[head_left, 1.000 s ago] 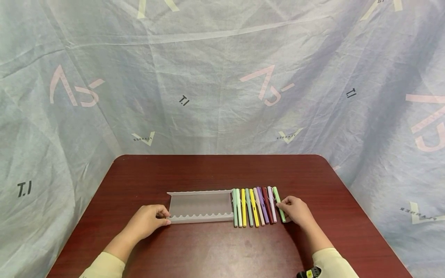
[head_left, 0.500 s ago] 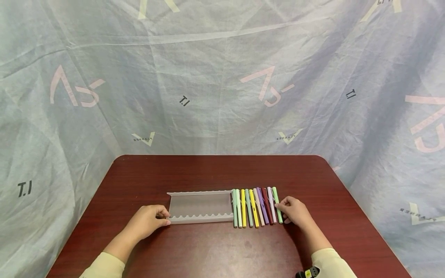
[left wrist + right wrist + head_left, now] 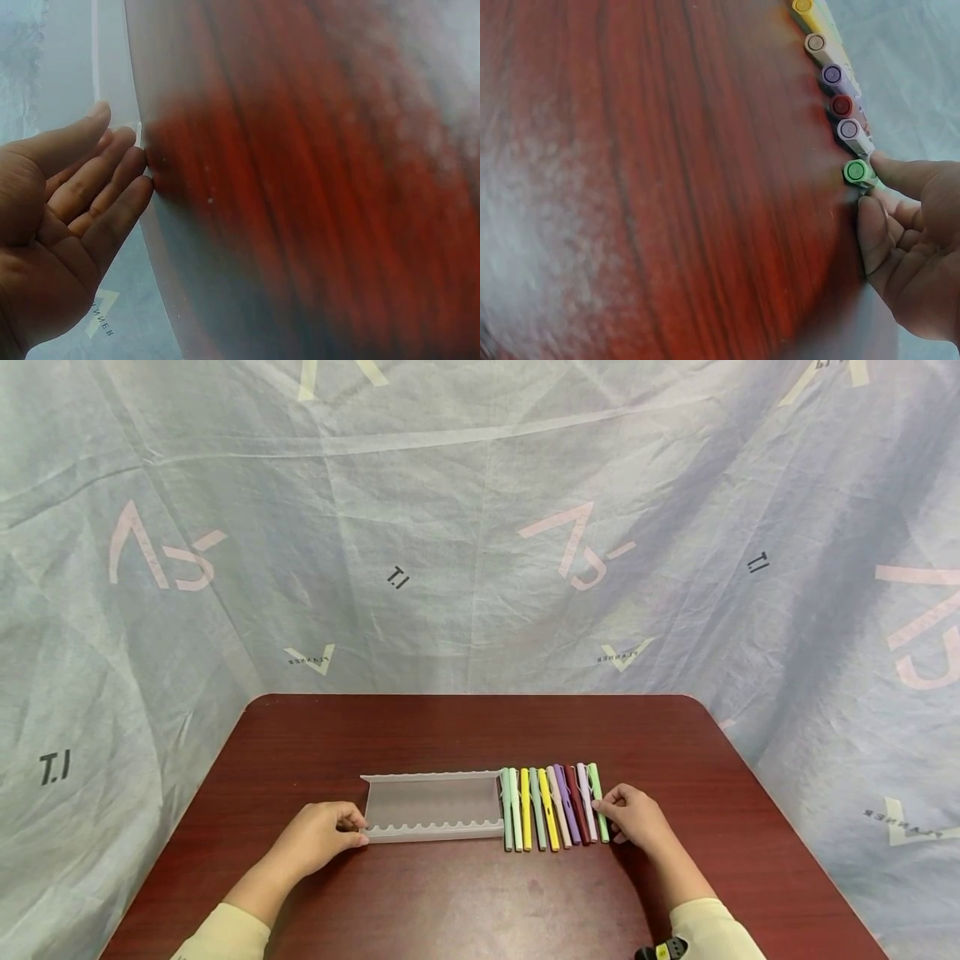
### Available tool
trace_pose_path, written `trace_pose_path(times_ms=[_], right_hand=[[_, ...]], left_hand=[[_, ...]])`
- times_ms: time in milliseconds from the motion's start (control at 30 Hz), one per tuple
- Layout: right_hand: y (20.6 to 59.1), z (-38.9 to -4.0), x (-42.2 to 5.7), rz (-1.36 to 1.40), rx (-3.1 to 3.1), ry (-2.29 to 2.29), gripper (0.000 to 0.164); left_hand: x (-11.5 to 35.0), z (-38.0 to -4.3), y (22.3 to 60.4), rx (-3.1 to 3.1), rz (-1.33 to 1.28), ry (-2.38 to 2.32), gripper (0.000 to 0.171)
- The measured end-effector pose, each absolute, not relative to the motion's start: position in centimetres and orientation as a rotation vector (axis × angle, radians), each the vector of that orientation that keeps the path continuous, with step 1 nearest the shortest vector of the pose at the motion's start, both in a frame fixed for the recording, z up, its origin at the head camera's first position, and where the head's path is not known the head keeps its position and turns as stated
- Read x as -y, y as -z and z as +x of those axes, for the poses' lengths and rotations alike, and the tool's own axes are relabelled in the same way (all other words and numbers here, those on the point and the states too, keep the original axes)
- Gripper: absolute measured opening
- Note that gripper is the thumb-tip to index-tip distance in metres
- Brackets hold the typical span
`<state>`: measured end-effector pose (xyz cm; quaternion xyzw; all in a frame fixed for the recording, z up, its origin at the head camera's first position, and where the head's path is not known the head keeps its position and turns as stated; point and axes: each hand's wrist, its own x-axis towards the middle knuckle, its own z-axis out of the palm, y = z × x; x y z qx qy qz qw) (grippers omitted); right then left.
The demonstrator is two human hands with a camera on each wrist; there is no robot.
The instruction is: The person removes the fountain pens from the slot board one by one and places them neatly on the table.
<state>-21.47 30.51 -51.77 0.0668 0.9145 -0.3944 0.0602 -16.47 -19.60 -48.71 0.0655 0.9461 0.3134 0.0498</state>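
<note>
In the head view a clear plastic tray [image 3: 435,839] with scalloped walls lies on the table. My left hand [image 3: 322,837] holds its near left corner between thumb and fingers; in the left wrist view the fingers [image 3: 120,210] are only gently bent at the tray's end. Right of the tray several capped pens lie side by side, among them a yellow pen [image 3: 526,810], a dark red pen [image 3: 577,806] and a pale lilac pen [image 3: 587,802]. My right hand [image 3: 636,817] pinches the light green pen [image 3: 597,789] at the row's right end, its end cap visible in the right wrist view.
The dark red wooden table [image 3: 480,902] has rounded far corners. Grey printed cloth [image 3: 480,568] hangs behind it and on both sides. A black strap device [image 3: 662,950] sits at the right sleeve.
The light green pen has shifted slightly left, closer to the lilac pen, with its near end swung left. My right hand moved with it; the left hand and tray stayed still.
</note>
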Motion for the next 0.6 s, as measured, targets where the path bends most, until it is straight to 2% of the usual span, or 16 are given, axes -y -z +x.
trace_pose_path(times_ms=[233, 400, 500, 600], right_hand=[[51.8, -21.5, -30.7, 0.210, -2.780, 1.193, 0.032], [51.7, -21.0, -30.7, 0.252, -2.805, 1.209, 0.037], [51.0, -20.5, -30.1, 0.234, -2.907, 1.177, 0.035], [49.6, -19.7, -28.7, 0.148, -3.008, 1.154, 0.032]], left_hand=[[19.6, -16.7, 48.3, -2.849, 0.242, -0.975, 0.014], [19.6, -16.5, 47.5, -2.853, 0.265, -0.938, 0.009], [19.3, -16.4, 46.5, -2.912, 0.274, -0.933, 0.006], [18.9, -16.1, 45.2, -2.995, 0.290, -0.975, 0.010]])
